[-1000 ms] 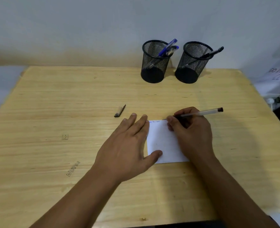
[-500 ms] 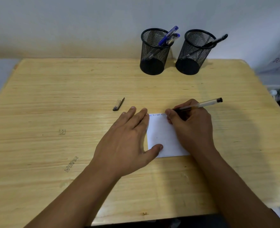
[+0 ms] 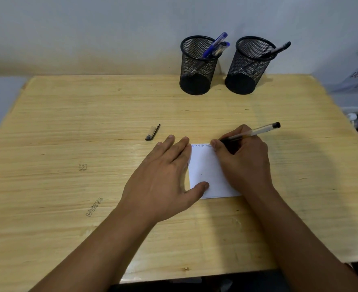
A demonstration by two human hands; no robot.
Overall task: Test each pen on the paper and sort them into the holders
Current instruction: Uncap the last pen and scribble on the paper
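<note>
I see the pen (image 3: 250, 132) lying at a shallow slant in my right hand (image 3: 244, 163), its long axis running from lower left to upper right: the writing end points left and down to the top edge of the paper (image 3: 207, 171), the black end cap points up and to the right, out past my knuckles. It is a slim stick pen with a clear barrel, a dark grip section near the tip and a black plug at the back. My right hand's fingers are curled round it, pinching it near the tip, heel resting on the right side of the sheet. The tip itself is hidden behind my fingers. The paper is a small white sheet lying flat on the wooden table (image 3: 89, 123), with a short row of handwriting along its top edge. My left hand (image 3: 163, 182) lies flat with fingers straight and close together along the sheet's left edge, thumb pressing its lower left corner. A loose pen cap (image 3: 152, 132) lies on the table up and left of that hand, pointing up and right. At the far edge stand two black mesh holders: the left holder (image 3: 197, 66) has blue pens leaning right, the right holder (image 3: 250, 66) a black pen leaning right.
</note>
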